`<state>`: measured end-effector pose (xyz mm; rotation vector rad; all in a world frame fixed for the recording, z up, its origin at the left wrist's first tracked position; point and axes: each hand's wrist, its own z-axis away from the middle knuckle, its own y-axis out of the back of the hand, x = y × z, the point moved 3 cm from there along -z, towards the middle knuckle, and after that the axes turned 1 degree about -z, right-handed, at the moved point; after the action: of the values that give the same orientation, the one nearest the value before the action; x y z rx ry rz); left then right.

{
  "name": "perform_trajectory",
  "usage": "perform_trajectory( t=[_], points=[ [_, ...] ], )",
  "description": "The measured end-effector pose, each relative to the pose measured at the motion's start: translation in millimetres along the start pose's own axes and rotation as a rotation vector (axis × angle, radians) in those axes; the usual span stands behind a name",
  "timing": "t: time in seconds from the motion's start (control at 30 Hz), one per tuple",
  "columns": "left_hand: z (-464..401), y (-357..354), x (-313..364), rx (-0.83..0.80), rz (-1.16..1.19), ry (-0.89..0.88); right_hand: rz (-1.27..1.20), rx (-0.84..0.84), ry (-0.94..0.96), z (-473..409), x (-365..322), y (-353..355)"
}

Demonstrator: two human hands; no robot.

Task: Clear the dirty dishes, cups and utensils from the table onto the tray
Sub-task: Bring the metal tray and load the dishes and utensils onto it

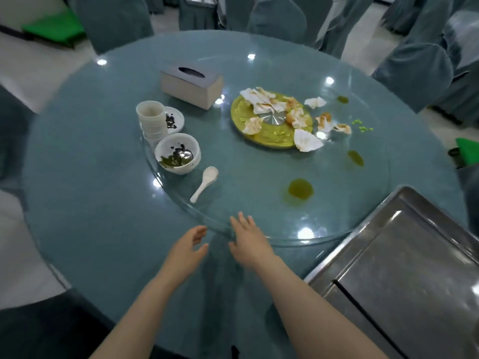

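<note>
A stack of white cups (pixel 151 117) stands at the left of the glass turntable (pixel 337 224), with a small dirty saucer (pixel 175 120) behind it. A white bowl (pixel 178 153) holding dark leftovers sits just in front of the cups. Close by lies a white spoon (pixel 206 181). The steel tray (pixel 404 257) is at the lower right and holds nothing. My left hand (pixel 189 248) and my right hand (pixel 250 240) hover side by side at the turntable's near edge, both open and holding nothing.
A gold centre plate (pixel 272 137) carries crumpled used napkins (pixel 264 102); more napkins (pixel 308 141) lie around it. Green spills (pixel 300 189) and peas (pixel 361 126) dot the glass. A tissue box (pixel 191 85) stands at the back. Covered chairs (pixel 414 73) ring the table.
</note>
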<state>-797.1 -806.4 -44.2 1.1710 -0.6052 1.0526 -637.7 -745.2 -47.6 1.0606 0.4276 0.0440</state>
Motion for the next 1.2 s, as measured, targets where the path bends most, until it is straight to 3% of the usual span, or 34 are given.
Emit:
perform_trajectory(
  t=[0.17,0.43,0.8,1.07,1.2],
  points=[
    [-2,14,-17,0.059,-0.013,0.077,0.126,-0.051,0.077,-7,19,-12],
    [-25,14,-14,0.081,-0.069,0.102,0.051,-0.002,0.085,8,51,-10],
    [-69,32,-1,0.338,0.157,0.223,-0.180,0.186,-0.187,27,98,17],
    [-77,-13,35,0.107,0.460,0.394,-0.211,0.223,-0.374,28,113,36],
    [-81,-33,44,0.055,0.570,0.439,-0.262,0.273,-0.378,21,109,42]
  ],
)
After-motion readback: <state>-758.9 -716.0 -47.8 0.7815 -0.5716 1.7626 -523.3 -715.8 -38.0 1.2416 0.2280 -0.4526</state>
